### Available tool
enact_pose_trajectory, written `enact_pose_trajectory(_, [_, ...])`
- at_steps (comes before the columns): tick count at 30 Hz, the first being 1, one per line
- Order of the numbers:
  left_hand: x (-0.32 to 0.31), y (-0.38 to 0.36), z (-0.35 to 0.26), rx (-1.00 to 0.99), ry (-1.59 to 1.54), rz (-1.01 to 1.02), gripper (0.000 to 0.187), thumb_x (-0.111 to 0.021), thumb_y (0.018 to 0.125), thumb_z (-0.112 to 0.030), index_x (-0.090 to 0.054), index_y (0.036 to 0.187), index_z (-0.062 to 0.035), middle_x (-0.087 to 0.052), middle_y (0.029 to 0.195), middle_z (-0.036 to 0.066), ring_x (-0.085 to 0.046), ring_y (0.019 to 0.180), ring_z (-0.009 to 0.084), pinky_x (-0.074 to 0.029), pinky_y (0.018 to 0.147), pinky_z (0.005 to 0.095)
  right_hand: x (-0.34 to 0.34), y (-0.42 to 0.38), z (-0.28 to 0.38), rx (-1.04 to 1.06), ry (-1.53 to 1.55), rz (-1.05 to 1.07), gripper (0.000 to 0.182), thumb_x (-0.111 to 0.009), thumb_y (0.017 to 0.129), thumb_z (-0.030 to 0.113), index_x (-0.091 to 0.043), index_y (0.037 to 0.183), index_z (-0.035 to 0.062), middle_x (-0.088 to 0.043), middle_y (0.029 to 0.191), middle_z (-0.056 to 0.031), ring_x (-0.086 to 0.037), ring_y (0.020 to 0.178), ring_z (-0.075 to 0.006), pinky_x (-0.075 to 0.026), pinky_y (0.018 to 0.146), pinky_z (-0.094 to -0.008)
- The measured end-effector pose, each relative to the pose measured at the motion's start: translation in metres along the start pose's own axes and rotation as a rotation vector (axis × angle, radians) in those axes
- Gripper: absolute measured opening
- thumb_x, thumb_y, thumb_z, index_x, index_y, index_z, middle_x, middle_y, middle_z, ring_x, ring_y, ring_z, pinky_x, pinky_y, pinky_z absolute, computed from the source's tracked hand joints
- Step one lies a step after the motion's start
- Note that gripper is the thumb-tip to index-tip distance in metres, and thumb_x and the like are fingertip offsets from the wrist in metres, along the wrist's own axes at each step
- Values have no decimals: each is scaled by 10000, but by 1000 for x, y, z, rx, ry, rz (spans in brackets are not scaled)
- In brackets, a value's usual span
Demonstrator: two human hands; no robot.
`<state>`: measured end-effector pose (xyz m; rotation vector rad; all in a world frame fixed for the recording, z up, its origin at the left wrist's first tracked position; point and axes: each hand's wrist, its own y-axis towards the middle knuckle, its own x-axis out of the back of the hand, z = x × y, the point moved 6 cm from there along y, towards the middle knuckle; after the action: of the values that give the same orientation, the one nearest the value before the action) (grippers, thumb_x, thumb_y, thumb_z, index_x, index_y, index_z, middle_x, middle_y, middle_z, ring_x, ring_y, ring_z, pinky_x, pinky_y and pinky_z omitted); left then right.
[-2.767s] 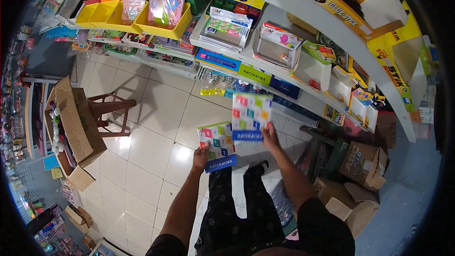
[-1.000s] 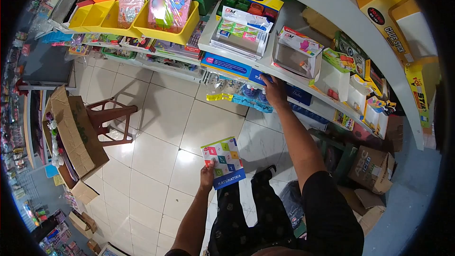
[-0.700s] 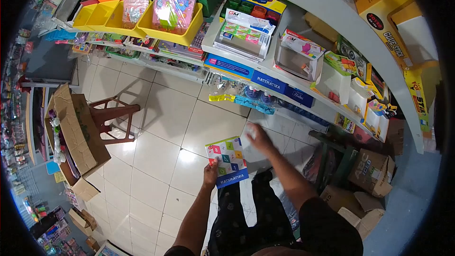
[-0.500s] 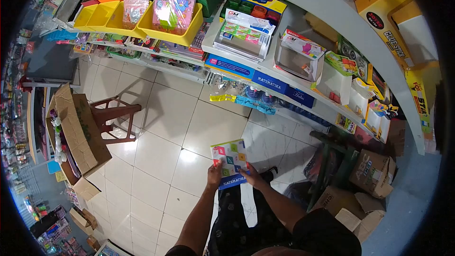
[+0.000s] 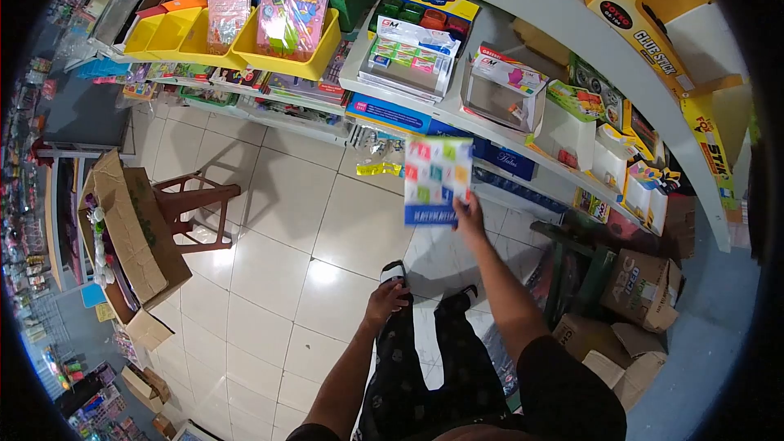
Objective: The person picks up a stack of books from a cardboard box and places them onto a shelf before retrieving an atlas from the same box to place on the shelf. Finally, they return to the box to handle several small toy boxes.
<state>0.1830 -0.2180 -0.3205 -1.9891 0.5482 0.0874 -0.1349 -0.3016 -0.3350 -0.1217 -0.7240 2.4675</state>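
My right hand (image 5: 469,219) grips the lower right edge of a mathematics book (image 5: 438,181), held out in front of the shelf. Its white cover carries coloured squares, and a blue band with blurred lettering runs along the bottom. Behind it, the book partly hides the lower shelf with its blue boxes (image 5: 508,160). Lower down, over my leg, my left hand (image 5: 386,302) holds nothing, its fingers loosely apart.
Above the book, the shelf (image 5: 400,98) bears an eraser box (image 5: 408,57), an open carton (image 5: 505,94) and yellow bins (image 5: 290,53). A brown stool (image 5: 196,200) and a cardboard box (image 5: 135,237) stand at left. More cartons (image 5: 641,290) and a green frame (image 5: 572,261) are at right.
The book has moved up and forward toward the shelf in my right hand. My left hand has let go of it and dropped slightly to the right.
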Motion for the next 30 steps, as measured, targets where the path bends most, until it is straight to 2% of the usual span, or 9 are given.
enact_pose_trajectory(2, [3, -4, 2, 9, 5, -14, 482, -594, 940, -382, -520, 1294, -64, -683, 1091, 84, -673, 776, 133, -493, 652, 241, 8, 38, 31, 69, 7, -140, 385, -642, 914, 296, -491, 1229, 136, -598, 854, -23, -553, 556, -107, -416, 380, -269])
enact_pose_trajectory(4, [7, -8, 2, 7, 35, -30, 477, -591, 942, -375, -515, 1295, -63, -681, 1093, 85, -670, 764, 133, -491, 646, 241, 15, 62, 60, 23, -7, -290, 333, -623, 928, 263, -508, 1212, 134, -606, 870, -25, -559, 582, -105, -414, 378, -265])
enact_pose_trajectory(6, [11, -12, 4, -4, 32, -24, 463, -586, 946, -366, -518, 1293, -66, -680, 1092, 86, -669, 760, 136, -490, 637, 242, 20, 88, 63, -48, 49, -247, 338, -625, 926, 250, -506, 1222, 139, -613, 920, -35, -578, 658, -102, -415, 386, -257])
enact_pose_trajectory(7, [13, -14, 5, -10, 29, -21, 457, -584, 947, -362, -520, 1291, -68, -679, 1091, 86, -669, 758, 138, -489, 633, 242, 23, 96, 63, -82, -3, -254, 416, -638, 917, 226, -462, 1277, 118, -598, 1036, -77, -618, 752, -151, -444, 403, -256])
enact_pose_trajectory(10, [23, -10, 17, -50, -85, 38, 431, -578, 952, -342, -522, 1287, -78, -683, 1074, 84, -668, 749, 143, -487, 625, 243, 22, 93, 64, 57, -21, -285, 601, -705, 858, 263, -414, 1349, 75, -555, 1193, -166, -643, 876, -273, -565, 625, -401])
enact_pose_trajectory(12, [28, -8, 25, -25, -44, -13, 425, -580, 949, -333, -521, 1288, -83, -686, 1064, 86, -669, 746, 147, -488, 624, 245, 23, 91, 64, 295, -669, -384, 713, -730, 797, 235, -380, 1400, 83, -440, 1334, -225, -526, 1131, -388, -456, 905, -504])
enact_pose_trajectory(15, [30, -9, 26, 22, -16, -58, 441, -588, 943, -336, -515, 1291, -76, -688, 1054, 89, -667, 740, 149, -489, 623, 251, -19, 21, 129, 267, -1231, -381, 804, -720, 773, 198, -315, 1468, 168, -269, 1467, -220, -300, 1355, -409, -347, 1030, -539])
enact_pose_trajectory(20, [31, -6, 31, 75, -34, -61, 492, -596, 934, -358, -501, 1297, -40, -687, 1057, 97, -661, 724, 148, -494, 623, 260, -52, 39, 108, 513, -1329, -108, 807, -711, 784, 239, -304, 1479, 289, -208, 1525, -204, -249, 1373, -443, -276, 1092, -529])
enact_pose_trajectory(30, [36, -6, 31, 114, 7, -97, 496, -591, 936, -342, -494, 1301, -20, -686, 1068, 101, -661, 711, 144, -504, 612, 261, -39, 75, 118, 451, -1446, -56, 835, -687, 803, 232, -236, 1503, 287, -155, 1546, -217, -209, 1392, -462, -228, 1142, -506])
